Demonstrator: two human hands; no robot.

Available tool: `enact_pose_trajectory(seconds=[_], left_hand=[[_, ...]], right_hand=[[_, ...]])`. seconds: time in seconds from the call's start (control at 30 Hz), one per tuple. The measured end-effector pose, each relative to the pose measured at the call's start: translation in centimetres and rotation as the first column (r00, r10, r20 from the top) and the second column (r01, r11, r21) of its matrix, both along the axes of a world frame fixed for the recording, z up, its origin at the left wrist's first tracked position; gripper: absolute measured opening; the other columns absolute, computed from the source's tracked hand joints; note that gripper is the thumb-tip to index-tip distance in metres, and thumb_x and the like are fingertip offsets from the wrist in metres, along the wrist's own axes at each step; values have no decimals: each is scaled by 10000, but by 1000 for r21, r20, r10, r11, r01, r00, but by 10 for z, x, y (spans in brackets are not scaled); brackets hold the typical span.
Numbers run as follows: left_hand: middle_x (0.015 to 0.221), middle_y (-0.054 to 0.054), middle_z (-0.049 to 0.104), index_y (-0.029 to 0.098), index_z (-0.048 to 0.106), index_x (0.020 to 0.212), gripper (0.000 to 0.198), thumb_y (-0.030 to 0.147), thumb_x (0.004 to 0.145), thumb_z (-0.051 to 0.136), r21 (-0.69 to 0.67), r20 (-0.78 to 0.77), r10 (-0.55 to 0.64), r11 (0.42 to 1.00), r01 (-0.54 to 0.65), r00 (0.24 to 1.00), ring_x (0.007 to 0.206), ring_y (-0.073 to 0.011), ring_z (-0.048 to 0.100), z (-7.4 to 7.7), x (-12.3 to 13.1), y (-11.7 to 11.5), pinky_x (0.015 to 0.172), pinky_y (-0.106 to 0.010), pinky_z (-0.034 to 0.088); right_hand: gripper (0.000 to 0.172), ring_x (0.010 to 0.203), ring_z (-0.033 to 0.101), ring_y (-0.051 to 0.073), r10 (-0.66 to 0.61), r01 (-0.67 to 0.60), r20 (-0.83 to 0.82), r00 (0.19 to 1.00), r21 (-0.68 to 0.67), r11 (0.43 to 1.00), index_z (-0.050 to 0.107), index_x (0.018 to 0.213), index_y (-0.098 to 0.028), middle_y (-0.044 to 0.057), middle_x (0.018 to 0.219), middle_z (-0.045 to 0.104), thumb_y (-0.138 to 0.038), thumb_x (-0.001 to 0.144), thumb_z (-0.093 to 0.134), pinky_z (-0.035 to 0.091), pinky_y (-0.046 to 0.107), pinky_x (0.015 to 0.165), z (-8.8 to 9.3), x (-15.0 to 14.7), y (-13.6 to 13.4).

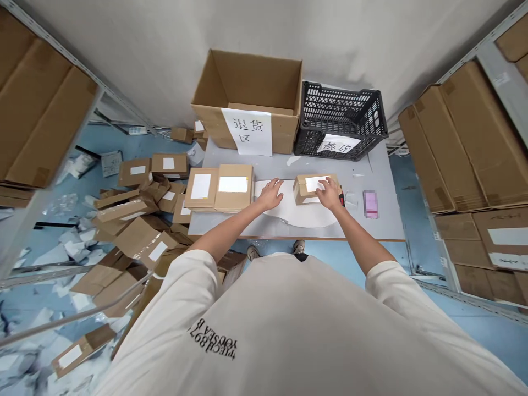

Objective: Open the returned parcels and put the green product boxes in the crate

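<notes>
A small cardboard box [307, 188] with a white label lies on the grey table [379, 225], on top of white paper sheets [305, 215]. My right hand [330, 192] rests on the box's top right with fingers spread flat. My left hand [270, 194] lies open on the white paper just left of the box, not touching it. Further left, two flat labelled boxes [218, 188] lie side by side on the table.
A big open carton [251, 104] with a paper sign and a black plastic crate [340, 121] stand at the table's back. A pink item [370, 203] lies at right. Many parcels [136, 220] litter the floor at left. Shelves with cartons flank both sides.
</notes>
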State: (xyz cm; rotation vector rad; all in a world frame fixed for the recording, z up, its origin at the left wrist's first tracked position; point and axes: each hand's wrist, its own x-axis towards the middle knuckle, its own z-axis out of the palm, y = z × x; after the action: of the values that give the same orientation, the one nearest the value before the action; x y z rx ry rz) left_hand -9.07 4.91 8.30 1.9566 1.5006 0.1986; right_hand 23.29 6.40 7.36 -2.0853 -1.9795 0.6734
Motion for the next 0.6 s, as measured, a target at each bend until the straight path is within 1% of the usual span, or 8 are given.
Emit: enact_pose_trajectory(seconds=[0.1, 0.17, 0.23, 0.3, 0.37, 0.43, 0.5, 0.6], left_hand=[[1870, -211, 401, 140, 424, 1791, 739, 298, 1077, 528, -47, 77, 41, 998, -37, 996, 1742, -359, 405, -10, 40, 7, 1430, -541, 357], [1857, -218, 423, 141, 393, 1809, 753, 327, 1092, 523, -106, 126, 127, 988, -114, 984, 1700, -348, 476, -17, 63, 11, 1397, -515, 415], [1854, -241, 430, 135, 349, 1829, 779, 362, 1106, 530, -182, 156, 240, 960, -212, 958, 1617, -352, 577, -22, 81, 14, 1330, -501, 495], [1840, -251, 459, 137, 326, 1834, 786, 378, 1116, 538, -244, 185, 330, 928, -282, 926, 1529, -346, 655, -24, 94, 16, 1271, -490, 548], [1806, -230, 524, 158, 333, 1828, 767, 356, 1119, 548, -288, 217, 373, 908, -306, 902, 1466, -329, 701, -25, 103, 19, 1238, -473, 573], [1767, -192, 587, 198, 340, 1826, 767, 298, 1102, 571, -305, 226, 399, 895, -325, 889, 1429, -313, 726, -24, 106, 22, 1225, -464, 585], [1741, -161, 621, 243, 313, 1845, 825, 240, 1072, 601, -284, 220, 415, 893, -349, 883, 1408, -301, 740, -23, 106, 26, 1218, -449, 594], [1756, -138, 599, 298, 208, 1891, 943, 202, 1046, 614, -204, 222, 397, 912, -356, 890, 1420, -280, 730, -20, 98, 33, 1189, -419, 619]], right_hand=[[653, 1665, 389, 468, -75, 75, 5, 997, -12, 997, 629, 1641, -202, 224, 1841, 400, -406, 1022, 588, 380, 728, 1332, -8, 41, 10], [721, 1651, 426, 468, -111, 110, -36, 993, -33, 993, 567, 1694, -199, 234, 1837, 419, -424, 1009, 594, 397, 739, 1329, -12, 61, 16], [786, 1610, 508, 449, -122, 115, -118, 985, -66, 991, 504, 1742, -184, 238, 1798, 497, -439, 1004, 593, 432, 708, 1332, -16, 75, 23], [817, 1554, 593, 418, -122, 100, -208, 970, -112, 989, 470, 1765, -171, 225, 1725, 605, -452, 1008, 595, 473, 640, 1332, -19, 81, 27], [829, 1516, 647, 392, -135, 96, -257, 957, -157, 983, 463, 1771, -166, 206, 1664, 679, -464, 1011, 611, 503, 575, 1323, -21, 82, 29], [856, 1495, 677, 380, -156, 109, -261, 953, -186, 977, 452, 1781, -163, 196, 1642, 705, -472, 1004, 638, 524, 539, 1306, -20, 80, 28], [907, 1474, 697, 375, -164, 116, -255, 953, -194, 974, 430, 1800, -161, 194, 1640, 708, -462, 980, 678, 546, 518, 1284, -19, 76, 24], [964, 1450, 715, 367, -155, 108, -285, 946, -174, 979, 400, 1827, -180, 186, 1629, 716, -443, 958, 721, 583, 496, 1243, -16, 71, 18]])
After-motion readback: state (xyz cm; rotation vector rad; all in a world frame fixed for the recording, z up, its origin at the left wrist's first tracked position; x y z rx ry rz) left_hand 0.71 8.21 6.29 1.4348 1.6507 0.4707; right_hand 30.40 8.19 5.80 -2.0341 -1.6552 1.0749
